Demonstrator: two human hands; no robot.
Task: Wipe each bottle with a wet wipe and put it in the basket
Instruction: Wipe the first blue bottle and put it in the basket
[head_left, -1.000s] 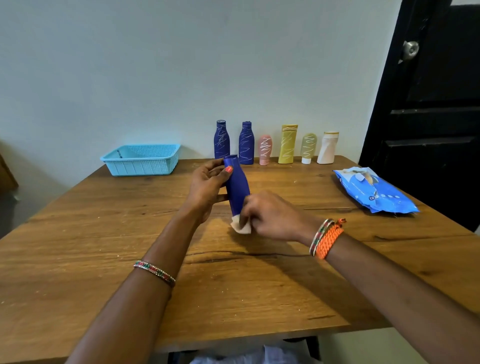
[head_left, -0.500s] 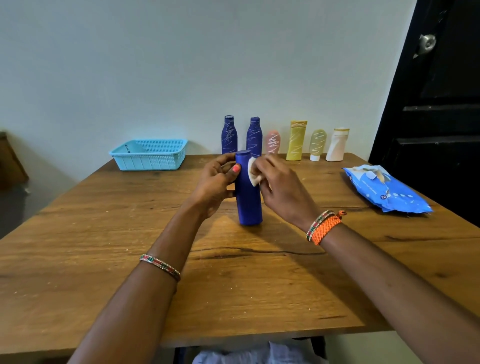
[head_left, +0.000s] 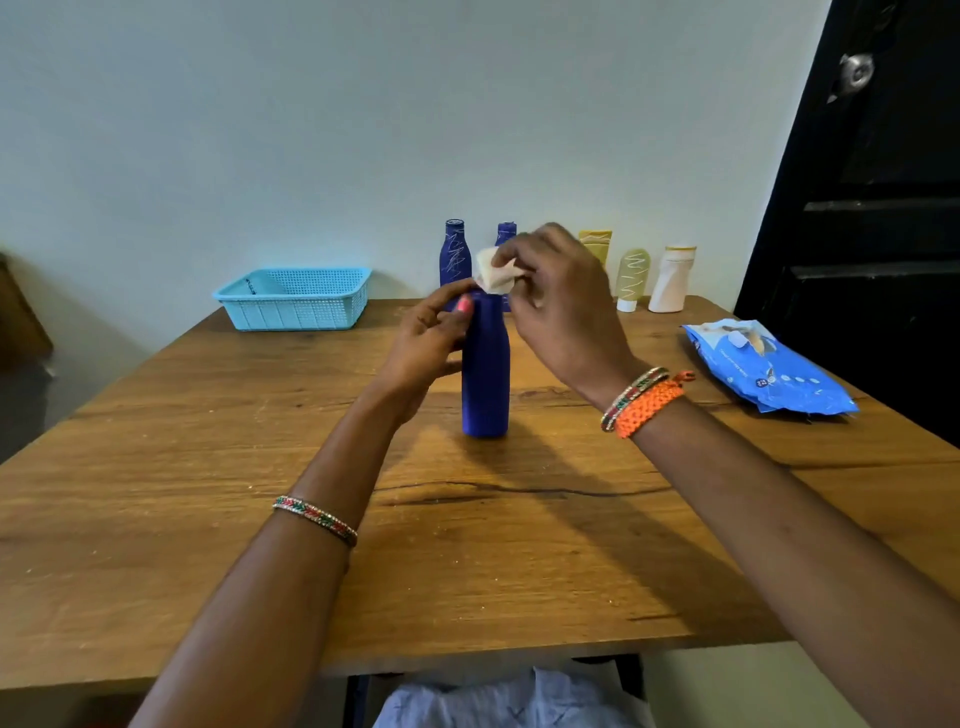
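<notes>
Head view: a smooth, matte blue bottle (head_left: 485, 374) with a narrowed neck stands upright on the wood-grain bench (head_left: 208, 493), near mid-bench. The bench surface is a warm brown plank with a dark crack running across it.

Left hand (head_left: 426, 343): grip closed around the bottle's neck and shoulder, thumb up by the top and fingers wrapped behind. Forearm reaches in from lower left, with a thin beaded bangle (head_left: 315, 518) well below the wrist.

Right hand (head_left: 561, 306): fingertips pinched shut on a crumpled off-white wet wipe (head_left: 493, 273), held right at the bottle's top (contact with the cap cannot be confirmed). Wrist is raised and bent, palm facing down and left; a woven orange band (head_left: 647, 408) and a beaded bangle sit on it.

A light blue perforated plastic basket (head_left: 293, 299), rectangular, sits at the far left bench edge, well apart from the held bottle.

Along the wall stands a row of scribble-marked bottles: a dark blue bottle (head_left: 454, 252), a second one partly hidden by the right hand, a yellow tube (head_left: 597, 244), a pale green tube (head_left: 631, 278) and a white bottle (head_left: 672, 278).

A glossy blue wipes pack (head_left: 769, 369) lies flat at right.
</notes>
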